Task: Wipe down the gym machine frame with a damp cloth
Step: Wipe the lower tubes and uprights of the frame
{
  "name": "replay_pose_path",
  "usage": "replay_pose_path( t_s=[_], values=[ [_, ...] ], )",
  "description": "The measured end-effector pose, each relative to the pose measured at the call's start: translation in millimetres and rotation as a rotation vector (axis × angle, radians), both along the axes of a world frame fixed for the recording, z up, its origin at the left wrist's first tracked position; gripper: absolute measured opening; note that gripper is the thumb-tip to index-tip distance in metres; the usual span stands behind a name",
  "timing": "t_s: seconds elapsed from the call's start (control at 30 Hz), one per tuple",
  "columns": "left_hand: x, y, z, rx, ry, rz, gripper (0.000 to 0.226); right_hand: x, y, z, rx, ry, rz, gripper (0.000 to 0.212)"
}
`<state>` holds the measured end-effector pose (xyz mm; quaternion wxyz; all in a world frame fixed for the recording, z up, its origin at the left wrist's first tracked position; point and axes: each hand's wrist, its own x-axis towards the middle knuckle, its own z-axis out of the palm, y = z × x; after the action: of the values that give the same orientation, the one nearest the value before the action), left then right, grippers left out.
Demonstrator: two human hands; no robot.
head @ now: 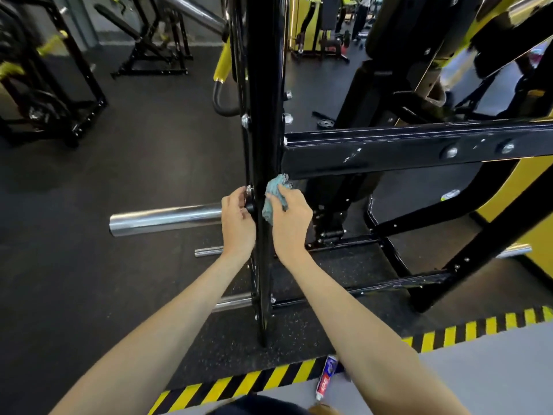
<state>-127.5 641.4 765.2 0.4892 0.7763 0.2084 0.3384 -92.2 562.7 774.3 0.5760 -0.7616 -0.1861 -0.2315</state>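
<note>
Forearms (167, 319) lead to the upright (263, 115): right hand (291, 223) clutches the cloth (270, 199) against it, left hand (236, 220) grips it.

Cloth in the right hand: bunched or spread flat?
Bunched: the cloth sits wadded and creased in the right hand, against the black upright post.

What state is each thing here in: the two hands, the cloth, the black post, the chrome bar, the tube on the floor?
upright post: vertical, glossy.
cloth: bunched, pressed to the upright post.
right hand: holds the cloth.
left hand: fingers curled on the post's left edge.
chrome bar: horizontal, unloaded.
tube: lying on the floor.
</note>
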Motion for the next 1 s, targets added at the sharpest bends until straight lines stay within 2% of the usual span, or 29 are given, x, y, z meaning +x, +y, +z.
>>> replay_pose_path(
  t_s=[0.23,0.4,0.57,0.73,0.9,1.0],
  values=[
    [8,-23,-5,-0.003,0.003,0.094,0.052,7,-14,-14,-0.059,0.181,0.062,0.018],
    [16,-22,2,-0.003,-0.042,0.123,0.047,9,-5,23,0.098,0.122,0.107,0.013],
    [14,-26,4,0.066,-0.002,0.133,0.052,10,-15,-9,0.108,0.279,0.147,0.012],
    [17,-23,-2,0.034,-0.034,0.184,0.055,9,-5,23,0.162,0.171,0.146,0.011],
    [10,-20,-4,0.057,-0.009,0.172,0.057,9,-13,-4,0.122,0.240,0.118,0.014],
    [11,-15,-7,0.040,-0.024,0.153,0.057,5,-4,23,0.184,0.159,0.137,0.013]
  ],
)
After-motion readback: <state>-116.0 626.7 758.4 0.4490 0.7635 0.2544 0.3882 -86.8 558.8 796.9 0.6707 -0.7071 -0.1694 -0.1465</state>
